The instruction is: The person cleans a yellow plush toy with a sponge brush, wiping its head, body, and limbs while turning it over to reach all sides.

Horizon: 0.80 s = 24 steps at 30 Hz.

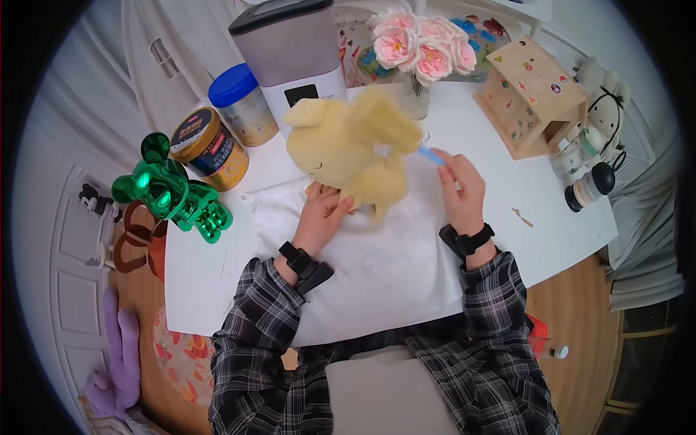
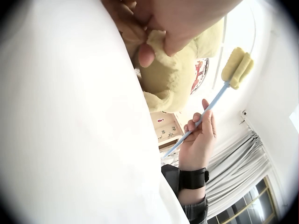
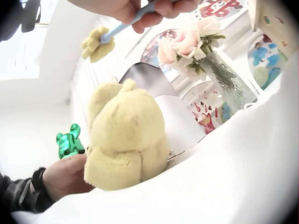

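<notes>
**Brushing a plush toy: sponge head raised**

The left hand grips the yellow toy low on its body, over the far part of a white cloth. The right hand pinches the blue handle of the brush, holding the sponge head above the toy and, per both wrist views, apart from it. The step in hand appears to be a brushing stroke (whether between strokes or before the first cannot be told). The next move probably calls for lowering the sponge head onto the plush while the left hand steadies the body against tipping.
</notes>
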Each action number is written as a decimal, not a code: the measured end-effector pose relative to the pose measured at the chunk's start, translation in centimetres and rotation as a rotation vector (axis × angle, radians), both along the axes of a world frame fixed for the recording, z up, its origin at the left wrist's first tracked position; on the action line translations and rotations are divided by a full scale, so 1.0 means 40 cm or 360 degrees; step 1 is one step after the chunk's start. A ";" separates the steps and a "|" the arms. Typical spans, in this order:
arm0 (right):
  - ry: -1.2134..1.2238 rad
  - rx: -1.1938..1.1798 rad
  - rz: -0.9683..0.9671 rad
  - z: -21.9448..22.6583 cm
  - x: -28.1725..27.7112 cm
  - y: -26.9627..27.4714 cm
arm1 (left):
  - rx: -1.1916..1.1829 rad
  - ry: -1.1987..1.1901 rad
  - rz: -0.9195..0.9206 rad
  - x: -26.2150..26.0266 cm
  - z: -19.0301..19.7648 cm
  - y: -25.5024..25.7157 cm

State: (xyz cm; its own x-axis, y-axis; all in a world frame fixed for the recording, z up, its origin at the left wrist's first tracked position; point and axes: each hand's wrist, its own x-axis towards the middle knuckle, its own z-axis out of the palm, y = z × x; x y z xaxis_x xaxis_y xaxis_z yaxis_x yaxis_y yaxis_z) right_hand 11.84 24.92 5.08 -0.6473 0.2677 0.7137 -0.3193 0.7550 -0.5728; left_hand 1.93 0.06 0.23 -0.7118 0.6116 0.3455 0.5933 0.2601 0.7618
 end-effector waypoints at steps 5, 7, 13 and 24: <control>-0.0031 0.0430 0.0034 0.007 -0.008 -0.025 | -0.0034 0.0012 -0.0013 -0.002 0.010 -0.002; -0.0038 0.0306 -0.0185 -0.003 -0.006 -0.003 | -0.0104 0.0008 -0.0025 -0.005 0.010 -0.001; 0.0109 -0.0267 -0.0224 0.015 0.011 0.011 | -0.0127 0.0203 -0.0099 0.003 0.009 0.005; 0.0220 0.0537 0.0014 0.026 0.011 -0.039 | -0.0371 0.0486 -0.0144 0.034 0.020 0.010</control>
State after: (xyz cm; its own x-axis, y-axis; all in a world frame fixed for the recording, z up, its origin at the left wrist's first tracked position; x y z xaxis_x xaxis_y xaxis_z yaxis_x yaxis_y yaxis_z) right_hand 12.28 23.36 6.11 -0.5400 -0.0028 0.8417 -0.3836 0.8909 -0.2432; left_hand 3.31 0.46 1.02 -0.5373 0.7542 0.3776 0.8120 0.3416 0.4733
